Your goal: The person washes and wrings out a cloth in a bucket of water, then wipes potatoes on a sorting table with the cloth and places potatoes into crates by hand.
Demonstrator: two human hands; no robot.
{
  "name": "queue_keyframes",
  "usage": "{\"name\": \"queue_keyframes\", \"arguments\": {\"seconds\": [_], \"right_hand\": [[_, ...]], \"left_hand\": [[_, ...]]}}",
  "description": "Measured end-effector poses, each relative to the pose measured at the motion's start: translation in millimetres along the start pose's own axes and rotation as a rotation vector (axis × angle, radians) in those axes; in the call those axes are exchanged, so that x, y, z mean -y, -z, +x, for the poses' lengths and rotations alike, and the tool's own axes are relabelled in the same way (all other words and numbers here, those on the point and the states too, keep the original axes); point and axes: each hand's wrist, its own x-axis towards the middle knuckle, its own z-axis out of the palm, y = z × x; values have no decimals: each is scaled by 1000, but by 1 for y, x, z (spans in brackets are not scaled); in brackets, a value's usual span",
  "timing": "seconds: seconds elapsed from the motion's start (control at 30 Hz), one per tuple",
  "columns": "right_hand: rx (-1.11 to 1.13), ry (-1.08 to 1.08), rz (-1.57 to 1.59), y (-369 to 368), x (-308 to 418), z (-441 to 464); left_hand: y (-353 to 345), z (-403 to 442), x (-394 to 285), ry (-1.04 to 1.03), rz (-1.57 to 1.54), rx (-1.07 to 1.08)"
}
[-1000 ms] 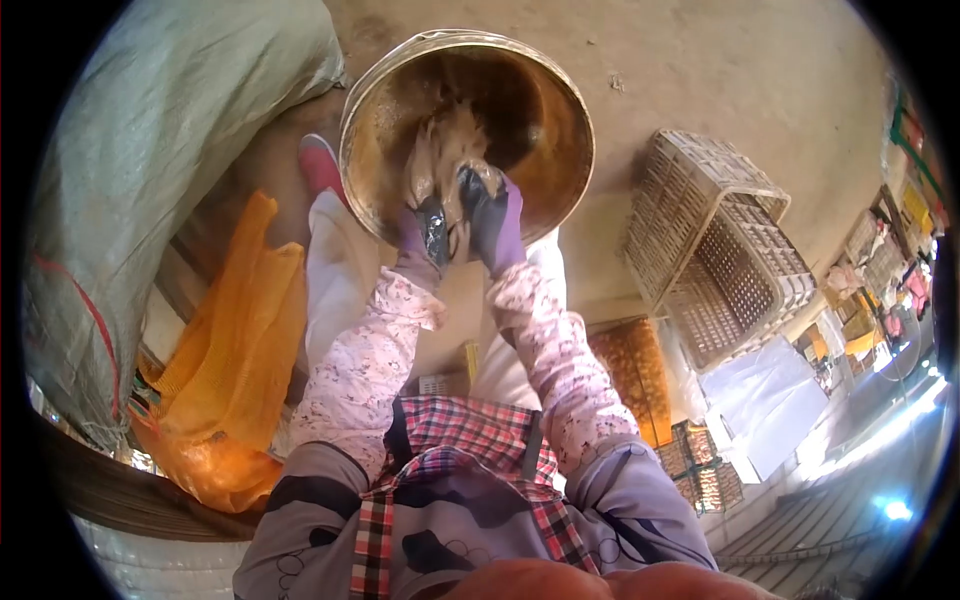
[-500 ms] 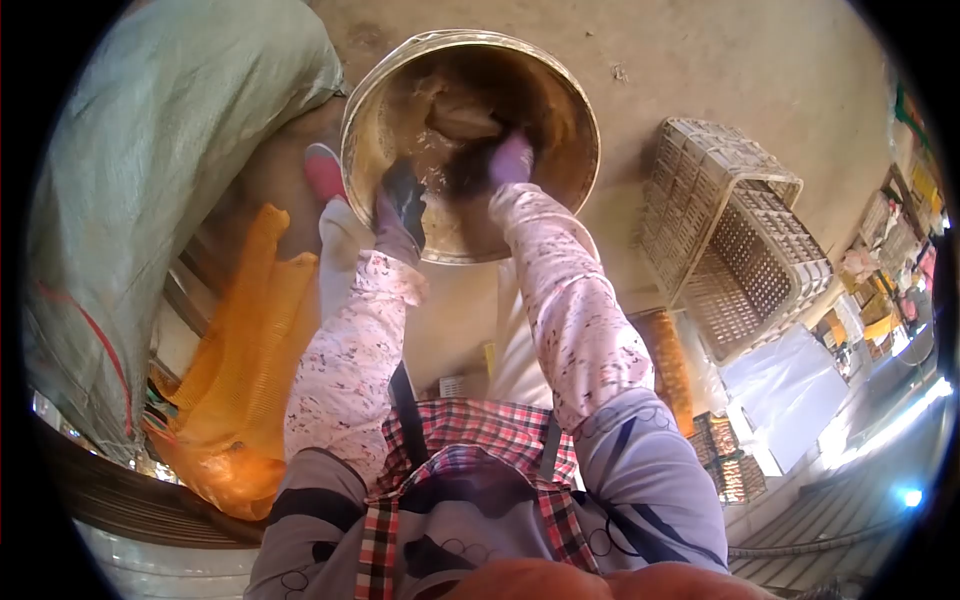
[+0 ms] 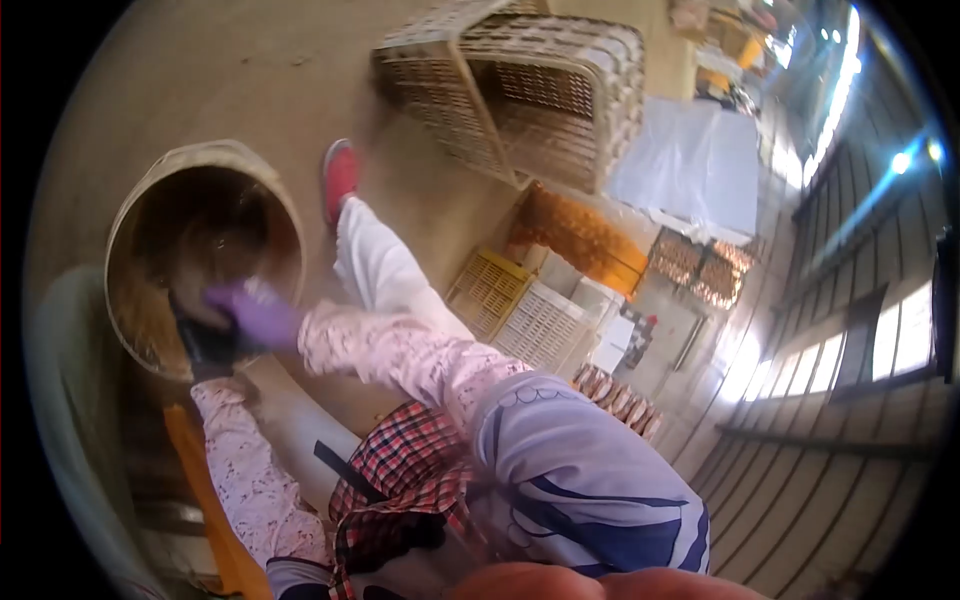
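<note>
My left hand point(image 3: 205, 338), in a black glove, is at the near rim of a large round bucket point(image 3: 286, 215). My right hand point(image 3: 252, 312), in a purple glove, meets it there. Both hands look closed around something brownish between them, but motion blur hides what it is. The bucket's wall is pale outside and brown and stained inside. Dark, blurred contents lie deep within it and cannot be made out.
A pale plastic crate point(image 3: 430, 85) lies on its side beyond my red shoe point(image 3: 341, 178). To the right are an orange mesh bundle point(image 3: 580, 240), a yellow crate point(image 3: 490, 283), a white crate point(image 3: 545, 322) and a white sheet point(image 3: 690, 165). A greenish sack point(image 3: 70, 370) stands left.
The view has swung right, so the bucket now appears at the left. My hands have come up from inside the bucket and closer together at its near rim.
</note>
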Motion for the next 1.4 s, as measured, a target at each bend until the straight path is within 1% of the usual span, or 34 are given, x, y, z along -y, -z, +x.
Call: {"name": "queue_keyframes", "arguments": {"seconds": [0.03, 0.1, 0.13, 0.2, 0.23, 0.27, 0.3, 0.4, 0.43, 0.53, 0.63, 0.73, 0.8, 0.87, 0.93, 1.0, 1.03, 1.07, 1.13, 1.2, 1.23, 1.27, 1.33, 1.4], "right_hand": [[85, 1, 124, -2, 9, -12], [211, 300, -312, 20, 69, -51], [257, 345, -366, 28, 84, -60], [140, 402, -421, 31, 66, -62], [-29, 405, -425, 18, 25, -51], [-194, 407, -432, 16, 30, -50], [-7, 240, -375, 31, 48, -49], [-193, 338, -700, 7, 11, -43], [-292, 467, -932, 0, 1, -41], [-176, 288, -824, -4, 23, -44], [-156, 253, -844, -1, 36, -42], [-270, 309, -726, -11, 11, -27], [-202, -104, 101, -15, -4, -12], [-173, -220, 266, -15, -8, -11], [-165, -2, -213, -8, 4, -24], [-60, -194, -336, 5, 29, -14], [51, -298, -81, 15, 40, -7], [23, -105, -312, 22, 63, -19], [78, 50, -552, 34, -53, 63], [-164, 9, -596, 41, -4, 48], [-271, -104, -613, 34, 10, 53], [-387, -210, -635, 29, 18, 53], [-186, -45, -1059, 23, 7, 60], [15, 140, -1473, 29, -19, 72]], "left_hand": [[11, 9, 1, -44, 50, 11], [19, 11, -1, -80, 127, 12], [20, 11, -4, -104, 164, 0], [23, 8, -6, -144, 232, -22], [27, 6, -7, -163, 264, -38], [28, 4, -7, -173, 294, -42], [28, 4, -8, -189, 311, -47], [31, 3, -9, -226, 362, -60], [31, 3, -9, -237, 372, -65], [33, -1, -7, -252, 399, -78], [36, -2, -5, -274, 408, -78], [38, -2, -2, -294, 396, -77], [40, -4, 0, -309, 382, -75], [41, -6, 1, -334, 364, -73], [42, -6, 1, -377, 326, -58], [39, -10, 6, -428, 280, -49], [38, -12, 6, -460, 252, -44], [36, -15, 8, -491, 231, -39], [32, -15, 14, -545, 178, -19], [45, -13, 25, -606, 85, 5], [52, -3, 26, -639, 26, 28], [60, 5, 28, -628, -47, 31], [41, -10, 27, -636, 1, -130], [50, -8, 28, -595, 2, -53]]}}
